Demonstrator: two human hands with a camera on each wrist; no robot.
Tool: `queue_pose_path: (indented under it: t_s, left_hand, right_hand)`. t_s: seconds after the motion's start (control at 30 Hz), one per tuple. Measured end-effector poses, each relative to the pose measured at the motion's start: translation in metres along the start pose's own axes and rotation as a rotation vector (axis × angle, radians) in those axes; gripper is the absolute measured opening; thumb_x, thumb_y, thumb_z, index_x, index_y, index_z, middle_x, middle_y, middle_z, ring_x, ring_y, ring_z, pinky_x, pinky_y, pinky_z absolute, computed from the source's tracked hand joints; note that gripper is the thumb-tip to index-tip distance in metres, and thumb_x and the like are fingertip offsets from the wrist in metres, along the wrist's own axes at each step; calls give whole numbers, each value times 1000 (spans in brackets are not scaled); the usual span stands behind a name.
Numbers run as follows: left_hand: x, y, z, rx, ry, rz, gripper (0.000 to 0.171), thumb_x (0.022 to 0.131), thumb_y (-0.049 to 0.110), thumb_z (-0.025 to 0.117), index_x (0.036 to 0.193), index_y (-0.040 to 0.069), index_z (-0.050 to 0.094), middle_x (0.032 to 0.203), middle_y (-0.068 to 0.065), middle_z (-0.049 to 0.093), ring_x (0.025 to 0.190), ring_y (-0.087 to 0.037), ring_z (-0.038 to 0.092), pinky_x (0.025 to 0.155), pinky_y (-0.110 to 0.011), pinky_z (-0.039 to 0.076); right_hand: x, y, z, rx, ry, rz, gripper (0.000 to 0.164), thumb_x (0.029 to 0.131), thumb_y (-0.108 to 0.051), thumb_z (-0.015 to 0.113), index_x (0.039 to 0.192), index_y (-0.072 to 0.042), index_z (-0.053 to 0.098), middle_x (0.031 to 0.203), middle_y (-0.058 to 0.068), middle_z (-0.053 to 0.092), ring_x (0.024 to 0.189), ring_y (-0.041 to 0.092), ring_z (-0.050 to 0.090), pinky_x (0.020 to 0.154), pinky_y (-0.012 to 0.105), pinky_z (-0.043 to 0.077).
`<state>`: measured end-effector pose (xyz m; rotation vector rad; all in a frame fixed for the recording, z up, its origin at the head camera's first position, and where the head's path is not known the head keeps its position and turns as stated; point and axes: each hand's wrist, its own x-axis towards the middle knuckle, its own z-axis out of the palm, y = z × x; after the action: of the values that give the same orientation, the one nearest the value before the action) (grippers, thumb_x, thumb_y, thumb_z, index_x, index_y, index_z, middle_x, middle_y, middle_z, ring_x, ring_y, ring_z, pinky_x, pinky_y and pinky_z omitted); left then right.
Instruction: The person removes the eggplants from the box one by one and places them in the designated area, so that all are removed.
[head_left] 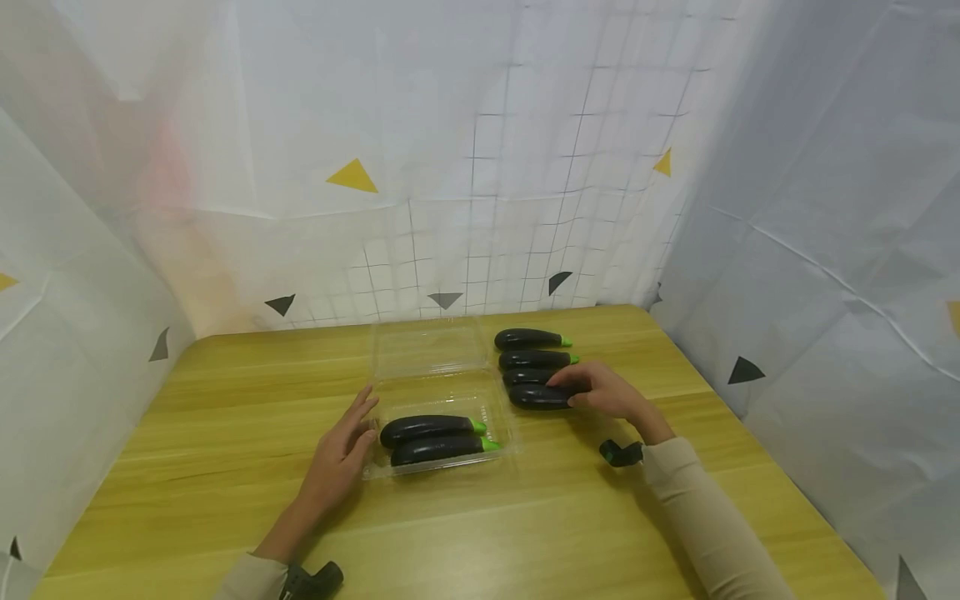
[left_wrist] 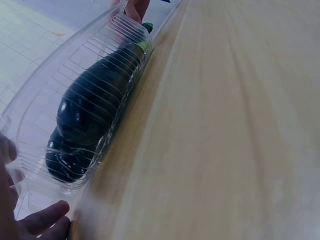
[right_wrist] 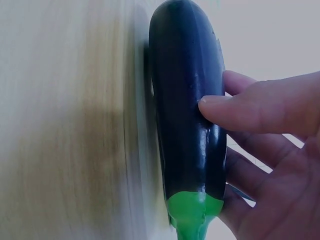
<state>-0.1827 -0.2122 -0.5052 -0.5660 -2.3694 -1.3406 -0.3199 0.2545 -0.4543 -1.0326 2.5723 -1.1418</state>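
A clear plastic clamshell box lies with its lid folded back on the table. Two glossy dark eggplants with green stem ends lie side by side in its near half. My left hand rests at the box's left edge, fingers fairly straight along the rim; its fingertips show by the box end in the left wrist view. To the right of the box, several more eggplants form a column. My right hand pinches the nearest eggplant, thumb on one side and fingers on the other.
The wooden table reaches back to a white sheet wall with a grid and triangle marks. White sheets also stand along the left and right sides. A black wrist device sits by my right wrist, another by my left.
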Motion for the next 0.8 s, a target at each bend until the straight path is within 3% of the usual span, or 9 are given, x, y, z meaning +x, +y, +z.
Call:
queue_pose_path:
  t_s: [0.23,0.43,0.63,0.8]
  left_hand:
    - [0,1,0,-1,-4,-5,52,107,4,57,158,11,46,168,-2,32,122,-37,64,96,-21,49]
    - [0,1,0,1,-5,-9,52,107,5,56,158,11,46,167,-7,33,122,-37,64,96,-22,49]
    - [0,1,0,16,-2,-3,52,107,5,56,158,11,46,168,2,31,122,-36,64,96,-23,50]
    - [1,1,0,25,1,1,51,107,5,56,158,11,46,168,0,32,122,-36,64,96,-23,50]
  right_hand:
    - [2,2,1,-1,5,9,43,85,16,68,124,0,74,125,14,71,119,34,62,101,54,46]
    - [3,6,1,6,-7,6,43,85,14,70,124,-2,74,124,11,71,118,32,62,101,53,47]
    - [3,8,1,-12,-10,-7,42,85,12,71,125,-3,74,125,9,71,120,32,62,101,52,47]
    - [3,10,2,-22,-17,1,42,86,12,70,126,-3,73,127,9,70,122,32,61,102,54,47]
